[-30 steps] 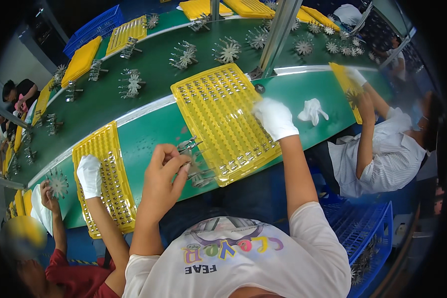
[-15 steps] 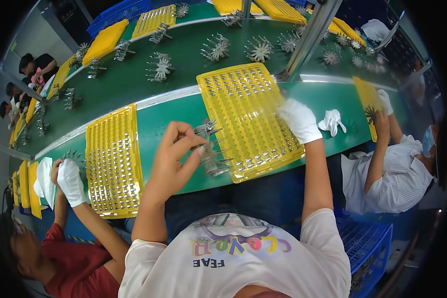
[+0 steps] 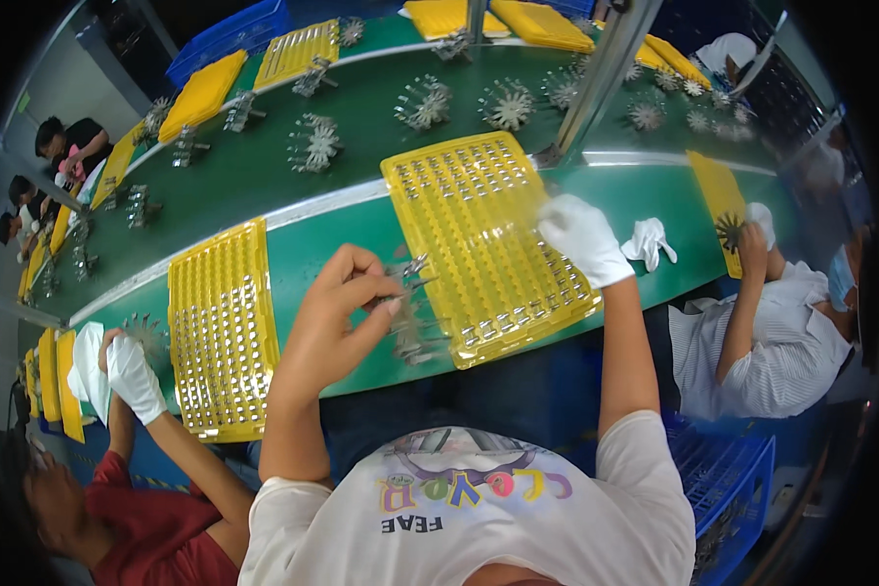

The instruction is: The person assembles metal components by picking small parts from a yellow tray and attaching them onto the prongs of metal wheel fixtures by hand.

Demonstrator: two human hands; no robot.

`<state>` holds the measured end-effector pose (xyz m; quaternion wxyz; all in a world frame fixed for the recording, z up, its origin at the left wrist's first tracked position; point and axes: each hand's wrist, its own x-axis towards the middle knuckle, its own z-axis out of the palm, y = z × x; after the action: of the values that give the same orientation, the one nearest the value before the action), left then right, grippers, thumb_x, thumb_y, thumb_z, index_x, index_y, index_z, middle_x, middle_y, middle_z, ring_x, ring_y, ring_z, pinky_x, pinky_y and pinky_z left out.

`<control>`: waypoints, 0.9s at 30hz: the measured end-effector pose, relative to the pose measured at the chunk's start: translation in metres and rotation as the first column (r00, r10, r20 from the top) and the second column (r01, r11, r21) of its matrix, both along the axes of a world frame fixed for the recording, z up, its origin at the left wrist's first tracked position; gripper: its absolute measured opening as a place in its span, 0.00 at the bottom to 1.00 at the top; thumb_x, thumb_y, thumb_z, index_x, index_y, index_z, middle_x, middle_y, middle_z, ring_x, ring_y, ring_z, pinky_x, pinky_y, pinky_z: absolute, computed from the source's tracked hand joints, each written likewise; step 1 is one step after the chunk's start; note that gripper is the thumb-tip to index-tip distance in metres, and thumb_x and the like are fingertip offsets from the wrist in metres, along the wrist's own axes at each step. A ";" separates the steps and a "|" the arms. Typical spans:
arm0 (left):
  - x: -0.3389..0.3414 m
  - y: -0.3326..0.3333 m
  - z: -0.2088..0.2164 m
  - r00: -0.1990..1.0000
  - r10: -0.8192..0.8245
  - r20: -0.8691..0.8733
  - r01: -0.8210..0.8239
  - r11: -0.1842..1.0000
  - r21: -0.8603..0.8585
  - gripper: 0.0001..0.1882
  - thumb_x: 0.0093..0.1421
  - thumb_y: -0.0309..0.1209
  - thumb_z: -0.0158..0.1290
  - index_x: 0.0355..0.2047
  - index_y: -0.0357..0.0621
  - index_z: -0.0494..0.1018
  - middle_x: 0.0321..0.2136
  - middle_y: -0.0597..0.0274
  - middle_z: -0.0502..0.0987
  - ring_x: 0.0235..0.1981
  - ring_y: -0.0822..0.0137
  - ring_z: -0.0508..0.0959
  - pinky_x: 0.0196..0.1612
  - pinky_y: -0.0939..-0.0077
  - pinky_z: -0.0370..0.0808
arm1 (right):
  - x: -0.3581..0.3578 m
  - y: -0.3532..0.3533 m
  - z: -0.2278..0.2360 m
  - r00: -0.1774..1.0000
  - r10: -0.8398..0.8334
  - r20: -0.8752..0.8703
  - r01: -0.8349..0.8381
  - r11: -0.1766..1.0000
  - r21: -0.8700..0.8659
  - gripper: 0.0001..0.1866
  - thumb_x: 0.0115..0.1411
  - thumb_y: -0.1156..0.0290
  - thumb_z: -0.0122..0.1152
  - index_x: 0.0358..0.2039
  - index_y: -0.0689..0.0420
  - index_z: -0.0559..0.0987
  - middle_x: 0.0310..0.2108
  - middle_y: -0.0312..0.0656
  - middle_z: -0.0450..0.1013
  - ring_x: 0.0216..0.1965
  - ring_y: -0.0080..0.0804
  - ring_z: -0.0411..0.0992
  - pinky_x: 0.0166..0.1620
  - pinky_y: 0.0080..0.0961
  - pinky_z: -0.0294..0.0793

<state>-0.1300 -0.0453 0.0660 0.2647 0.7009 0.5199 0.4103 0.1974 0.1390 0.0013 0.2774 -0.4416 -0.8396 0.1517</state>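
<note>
My bare left hand (image 3: 340,317) is closed on the centre of a star-shaped metal rack (image 3: 415,327), whose spokes carry small pointed metal parts and look blurred. The rack hangs just over the left edge of a yellow moulded plastic tray (image 3: 449,234). Small metal parts fill the tray's far rows and line its near end and right side; its middle rows show bare grooves. In a white glove, my right hand (image 3: 586,242) is over the tray's right edge, its fingers curled together. Whatever lies between those fingertips is too small or hidden to make out.
A crumpled white glove (image 3: 648,244) lies right of my tray. Another filled yellow tray (image 3: 227,332) sits to the left, by a co-worker's gloved hand (image 3: 135,376). Beyond the metal rail, several star-shaped racks (image 3: 314,143) lie on the green belt (image 3: 361,107). A metal post (image 3: 596,78) rises behind.
My right hand has shifted slightly left over the tray, its fingers drawn in more. My left hand still holds the rack, which looks slightly turned. The whole view has moved a little.
</note>
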 end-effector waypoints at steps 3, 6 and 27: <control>0.003 -0.001 0.003 0.998 0.009 0.056 -0.009 1.000 0.006 0.07 0.58 0.20 0.60 0.38 0.34 0.80 0.39 0.58 0.70 0.40 0.61 0.75 0.43 0.70 0.74 | -0.023 -0.041 0.003 0.743 -0.117 -0.658 -0.255 0.861 -0.441 0.05 0.64 0.80 0.63 0.39 0.66 0.79 0.38 0.45 0.82 0.37 0.28 0.82 0.42 0.23 0.82; 0.008 0.005 -0.001 0.999 0.034 0.001 -0.033 0.987 0.154 0.08 0.58 0.20 0.61 0.38 0.34 0.81 0.37 0.57 0.71 0.38 0.60 0.76 0.43 0.68 0.75 | -0.057 -0.086 0.018 0.659 -0.021 -0.752 -0.376 0.857 -0.353 0.06 0.63 0.83 0.63 0.40 0.66 0.80 0.38 0.44 0.83 0.36 0.28 0.83 0.42 0.23 0.83; 0.021 -0.006 -0.003 0.978 0.074 -0.194 -0.019 0.963 0.270 0.08 0.57 0.17 0.60 0.38 0.33 0.81 0.36 0.54 0.72 0.35 0.57 0.77 0.39 0.67 0.77 | -0.109 -0.116 0.047 0.830 0.390 -0.399 -0.390 0.917 0.085 0.08 0.55 0.81 0.70 0.37 0.60 0.83 0.33 0.46 0.81 0.35 0.44 0.83 0.37 0.33 0.81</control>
<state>-0.1091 -0.0515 0.0634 0.1038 0.7559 0.5005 0.4092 0.0883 0.0235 0.0483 0.4094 -0.2199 -0.8354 0.2936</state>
